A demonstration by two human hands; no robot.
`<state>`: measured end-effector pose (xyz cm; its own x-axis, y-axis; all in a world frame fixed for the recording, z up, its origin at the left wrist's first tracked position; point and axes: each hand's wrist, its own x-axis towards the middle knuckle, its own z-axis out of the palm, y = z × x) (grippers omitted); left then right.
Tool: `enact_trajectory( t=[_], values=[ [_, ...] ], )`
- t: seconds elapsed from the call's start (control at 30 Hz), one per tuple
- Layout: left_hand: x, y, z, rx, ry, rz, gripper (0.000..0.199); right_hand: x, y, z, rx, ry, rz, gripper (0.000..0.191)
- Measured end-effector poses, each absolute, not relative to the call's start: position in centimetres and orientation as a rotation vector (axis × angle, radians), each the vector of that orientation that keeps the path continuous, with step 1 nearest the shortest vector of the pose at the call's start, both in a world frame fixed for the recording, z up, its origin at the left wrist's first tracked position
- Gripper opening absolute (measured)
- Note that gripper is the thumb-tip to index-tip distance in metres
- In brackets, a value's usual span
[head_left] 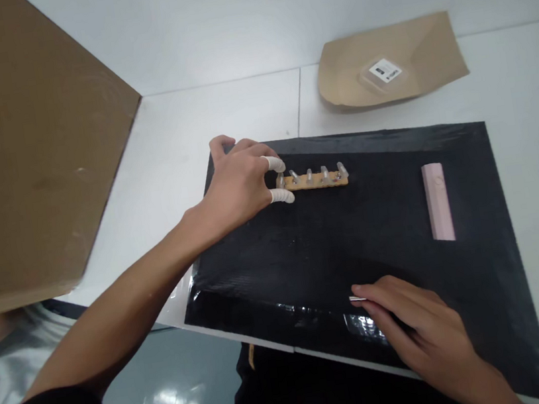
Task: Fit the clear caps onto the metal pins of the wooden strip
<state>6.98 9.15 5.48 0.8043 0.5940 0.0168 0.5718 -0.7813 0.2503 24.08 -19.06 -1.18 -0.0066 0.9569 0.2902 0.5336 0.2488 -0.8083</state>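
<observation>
At 11 o'clock on the black mat (pixel 267 256), the tan strip (pixel 318 183) has its 9 o'clock end between slightly parted fingers of the left hand (pixel 243 175) (can't tell if touching), so I'd steady it lightly, with the right hand (pixel 425 327) pinching a metal piece (pixel 357 298) at 5, and the label (pixel 385 70) towards 1's unreadable.

The left hand (pixel 246 178), wearing white finger cots (pixel 279 195), straddles one end of a tan strip (pixel 318 184) bearing clear pieces (pixel 325 173), perhaps touching it. The right hand (pixel 418 328) pinches a slim metallic tool (pixel 357 299). A pink oblong case (pixel 438 202) lies on the black mat (pixel 267 256).
</observation>
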Motion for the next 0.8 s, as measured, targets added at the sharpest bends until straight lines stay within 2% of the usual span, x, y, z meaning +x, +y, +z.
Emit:
enact_trajectory(
  t=[0.13,0.33,0.8],
  values=[
    [7.1,9.1,5.65,2.753,0.936,0.081,0.031,24.07,-19.09,-1.27,-1.39,-1.663,0.621,0.029],
    [6.9,9.04,5.76,2.791,0.928,0.12,0.054,24.04,-18.94,-1.09,-1.382,-1.668,0.618,0.027],
    [6.84,9.25,6.01,2.806,0.84,0.031,0.027,24.01,-18.97,-1.32,-1.391,-1.654,0.606,0.029]
  ],
)
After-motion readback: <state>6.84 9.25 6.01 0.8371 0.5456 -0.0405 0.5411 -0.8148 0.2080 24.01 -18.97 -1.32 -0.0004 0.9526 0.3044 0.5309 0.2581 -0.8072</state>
